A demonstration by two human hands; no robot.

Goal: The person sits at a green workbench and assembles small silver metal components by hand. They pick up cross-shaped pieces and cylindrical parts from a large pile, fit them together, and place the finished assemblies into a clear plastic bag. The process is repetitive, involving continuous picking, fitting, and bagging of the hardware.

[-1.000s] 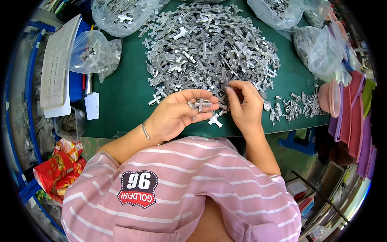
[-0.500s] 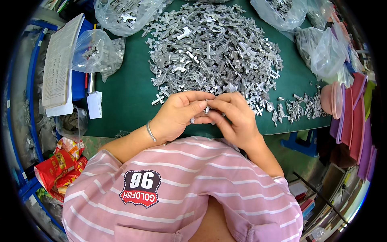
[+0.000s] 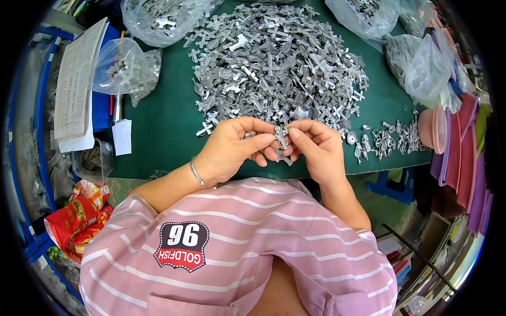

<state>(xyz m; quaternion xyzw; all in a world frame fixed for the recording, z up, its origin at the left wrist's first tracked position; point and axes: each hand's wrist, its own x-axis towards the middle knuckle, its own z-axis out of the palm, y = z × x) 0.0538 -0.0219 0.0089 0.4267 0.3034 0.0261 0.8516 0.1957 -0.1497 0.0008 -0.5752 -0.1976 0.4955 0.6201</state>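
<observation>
**Silver cross (image 3: pixel 281 138) pinched at the near edge of the bench (image 3: pixel 168 121)**

The left hand (image 3: pixel 229 142) is nearly closed, thumb and forefinger gripping the cross from its left side while the other fingers curl beneath. A small metal piece (image 3: pixel 247 135) also shows between that thumb and forefinger. The right hand (image 3: pixel 319 143) has its thumb and forefinger closed on the cross's right side, its remaining fingers bent. The cross sits between the two sets of fingertips; a paler metal cross (image 3: pixel 283 160) shows just below them, partly hidden.

A heap of grey metal crosses (image 3: pixel 279 63) spreads from the bench's far edge toward the hands. Toward the near right corner lies a cluster of silver pendants (image 3: pixel 387 141), beside a pink tub (image 3: pixel 435 130). Clear plastic bags stand at the far left (image 3: pixel 158 26) and far right (image 3: pixel 369 21) corners. Printed sheets (image 3: pixel 72 79) and a white slip (image 3: pixel 122 138) lie along the left edge.
</observation>
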